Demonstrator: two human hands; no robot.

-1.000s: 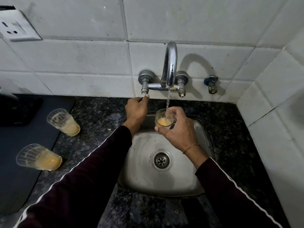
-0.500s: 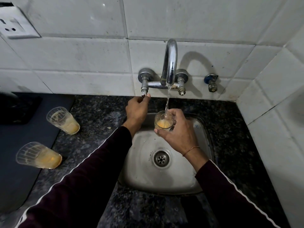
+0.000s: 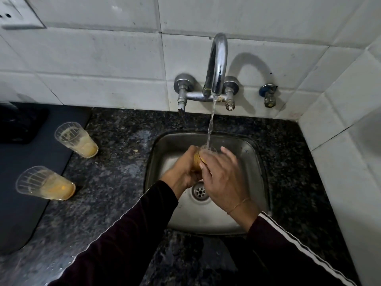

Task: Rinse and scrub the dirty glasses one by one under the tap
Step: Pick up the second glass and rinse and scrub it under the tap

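Water runs from the chrome tap [image 3: 216, 65] into a small glass [image 3: 201, 156] with orange residue, held over the steel sink [image 3: 243, 153]. My left hand [image 3: 183, 168] grips the glass from the left side. My right hand [image 3: 224, 178] lies over its right side, thumb against the glass, fingers reaching toward the rim; most of the glass is hidden between both hands. Two more dirty glasses stand on the dark counter at the left, a far glass [image 3: 77, 140] and a near glass [image 3: 45, 183], both with orange dregs.
The drain [image 3: 200, 191] shows just below my hands. A small valve [image 3: 269, 96] sticks out of the tiled wall right of the tap. A dark mat [image 3: 18, 203] covers the counter's left part. A wall socket [image 3: 18, 15] is at top left.
My left hand left the tap's left handle and came down onto the glass. The glass dropped lower into the sink, with both hands now around it under the stream.
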